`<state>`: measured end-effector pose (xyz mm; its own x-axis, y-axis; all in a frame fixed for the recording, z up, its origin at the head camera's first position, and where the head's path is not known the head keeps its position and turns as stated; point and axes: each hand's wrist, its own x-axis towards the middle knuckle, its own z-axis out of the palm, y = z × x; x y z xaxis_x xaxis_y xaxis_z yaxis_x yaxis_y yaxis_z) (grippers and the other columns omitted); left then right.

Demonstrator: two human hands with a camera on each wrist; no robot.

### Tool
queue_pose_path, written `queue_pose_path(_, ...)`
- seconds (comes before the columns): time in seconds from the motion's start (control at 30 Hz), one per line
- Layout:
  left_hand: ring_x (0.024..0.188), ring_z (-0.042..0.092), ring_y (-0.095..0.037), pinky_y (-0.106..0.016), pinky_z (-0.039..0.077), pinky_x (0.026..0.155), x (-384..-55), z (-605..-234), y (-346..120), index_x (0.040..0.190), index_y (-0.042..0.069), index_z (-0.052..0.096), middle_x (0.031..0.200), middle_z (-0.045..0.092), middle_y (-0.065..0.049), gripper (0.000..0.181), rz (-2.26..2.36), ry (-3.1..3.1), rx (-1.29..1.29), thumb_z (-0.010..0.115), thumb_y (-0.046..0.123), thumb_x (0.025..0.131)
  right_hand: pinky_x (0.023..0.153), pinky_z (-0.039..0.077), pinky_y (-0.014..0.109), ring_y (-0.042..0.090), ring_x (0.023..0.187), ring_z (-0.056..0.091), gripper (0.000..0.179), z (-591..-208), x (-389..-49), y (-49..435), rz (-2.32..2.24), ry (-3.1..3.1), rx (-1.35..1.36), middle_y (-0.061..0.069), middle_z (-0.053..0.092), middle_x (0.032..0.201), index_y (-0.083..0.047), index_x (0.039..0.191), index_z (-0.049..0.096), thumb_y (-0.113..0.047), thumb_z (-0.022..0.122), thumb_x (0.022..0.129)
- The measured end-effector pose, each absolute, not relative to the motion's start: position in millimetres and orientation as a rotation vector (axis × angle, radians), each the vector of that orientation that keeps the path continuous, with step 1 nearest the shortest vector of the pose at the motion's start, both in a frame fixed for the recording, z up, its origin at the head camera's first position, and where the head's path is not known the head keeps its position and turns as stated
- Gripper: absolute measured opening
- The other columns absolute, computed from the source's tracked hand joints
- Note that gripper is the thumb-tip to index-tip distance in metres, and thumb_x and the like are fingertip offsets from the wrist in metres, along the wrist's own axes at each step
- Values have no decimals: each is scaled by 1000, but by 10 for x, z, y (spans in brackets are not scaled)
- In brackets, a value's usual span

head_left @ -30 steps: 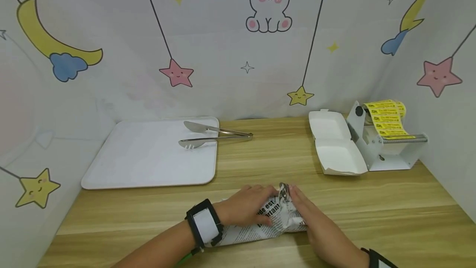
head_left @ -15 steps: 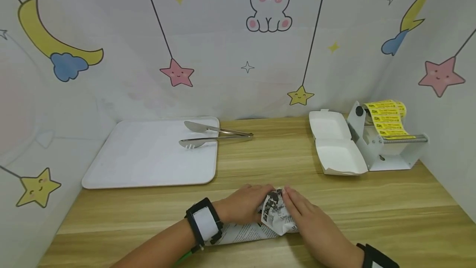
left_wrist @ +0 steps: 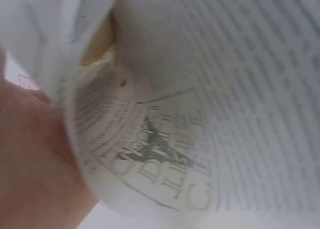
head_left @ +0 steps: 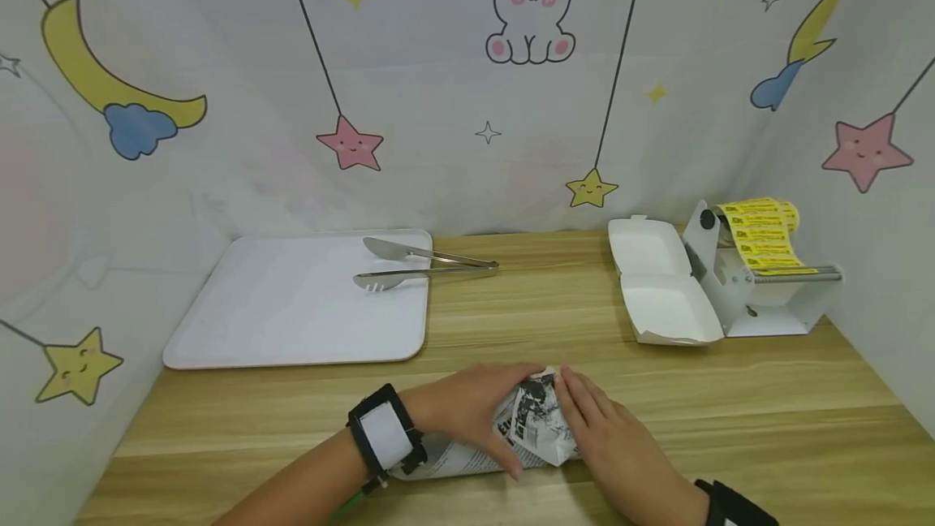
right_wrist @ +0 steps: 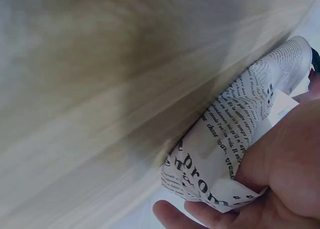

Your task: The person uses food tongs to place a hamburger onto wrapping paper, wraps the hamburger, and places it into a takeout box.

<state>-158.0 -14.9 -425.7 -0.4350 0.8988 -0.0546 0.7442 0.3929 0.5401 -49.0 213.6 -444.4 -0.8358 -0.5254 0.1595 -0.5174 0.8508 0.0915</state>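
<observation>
A roll-shaped bundle of newsprint wrapping paper (head_left: 536,420) lies on the table, its right end folded up into a crumpled flap. My left hand (head_left: 467,404) spans the bundle, thumb on the near side and fingers along the far side. At the folded end my right hand (head_left: 617,445) holds the paper, its fingers fairly straight. The right wrist view has the paper (right_wrist: 220,134) between thumb and fingers. In the left wrist view the paper (left_wrist: 240,99) gapes as a tube, with a tan bit of something (left_wrist: 100,41) inside. What is wrapped is mostly hidden.
A white tray (head_left: 292,307) stands at the back left with metal tongs (head_left: 431,262) across its right edge. At the back right are a white clamshell box (head_left: 665,291), lid raised, and a label dispenser (head_left: 774,299) with yellow labels. Printed fabric walls surround the table.
The crumpled end flap has come over to the left and flattened. My left hand has spread wider, its thumb now reaching past the near edge; the right hand has shifted slightly left.
</observation>
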Motion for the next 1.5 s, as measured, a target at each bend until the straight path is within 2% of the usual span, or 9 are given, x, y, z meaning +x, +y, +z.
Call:
queue_pose_path(0.2, 140, 46, -16, -33, 39, 114, -1529, -4257, -129, 158, 7, 33, 155, 47, -6, 77, 647, 2342, 1416, 64, 46, 99, 93, 55, 45, 38, 140, 44, 68, -4443, -501, 2153, -87, -2837, 832, 26, 39, 155, 9, 149, 41, -3, 73, 90)
queue_pose_path(0.33, 139, 47, -16, -37, 39, 114, -1512, -4289, -118, 156, 6, 37, 151, 51, -5, 76, 521, 2426, 1447, 73, 34, 96, 100, 51, 49, 40, 143, 39, 70, -4442, -514, 2187, 30, -2892, 865, 28, 33, 158, 9, 152, 35, 3, 68, 91)
queue_pose_path(0.5, 137, 48, -17, -42, 41, 112, -1493, -4306, -119, 156, 6, 37, 148, 53, -4, 77, 435, 2468, 1443, 75, 33, 94, 112, 39, 51, 38, 148, 30, 83, -4397, -529, 2298, 428, -2965, 913, 24, 21, 165, 2, 159, 23, 10, 62, 87)
queue_pose_path(0.67, 139, 46, -18, -45, 41, 112, -1473, -4307, -121, 157, 6, 36, 150, 51, -3, 78, 383, 2469, 1440, 74, 33, 94, 115, 37, 43, 39, 150, 24, 90, -4283, -558, 2470, 922, -3038, 966, 17, 9, 169, -14, 164, 14, -19, 71, 94)
queue_pose_path(0.77, 140, 45, -18, -44, 41, 112, -1464, -4304, -119, 157, 6, 36, 151, 50, -3, 77, 361, 2476, 1442, 72, 34, 95, 117, 33, 39, 41, 151, 19, 85, -4252, -597, 2524, 1143, -3070, 942, 13, 7, 170, -20, 165, 13, -37, 65, 101)
queue_pose_path(0.93, 141, 44, -18, -44, 40, 113, -1465, -4301, -107, 157, 7, 35, 152, 49, -4, 76, 352, 2478, 1438, 71, 32, 96, 118, 17, 21, 39, 152, 15, 66, -4314, -655, 2512, 1282, -3031, 862, 10, 10, 170, -20, 165, 16, -35, 48, 109)
queue_pose_path(1.07, 142, 43, -18, -43, 39, 113, -1463, -4288, -104, 158, 8, 35, 152, 49, -4, 75, 360, 2467, 1422, 71, 31, 97, 119, 28, 32, 36, 151, 23, 72, -4378, -657, 2503, 1145, -3016, 860, 10, 15, 169, -22, 165, 18, -41, 54, 105)
queue_pose_path(1.2, 142, 42, -19, -44, 38, 114, -1452, -4263, -108, 158, 8, 34, 153, 48, -5, 76, 373, 2448, 1400, 72, 29, 96, 109, 45, 45, 32, 143, 40, 79, -4416, -649, 2488, 965, -3015, 865, 9, 26, 165, -23, 164, 20, -50, 58, 100)
queue_pose_path(1.5, 143, 41, -19, -44, 36, 115, -1462, -4256, -118, 159, 7, 33, 155, 46, -5, 78, 368, 2437, 1372, 73, 30, 95, 96, 53, 46, 22, 126, 53, 80, -4448, -648, 2437, 706, -2932, 906, 8, 44, 147, -14, 161, 28, -52, 61, 98)
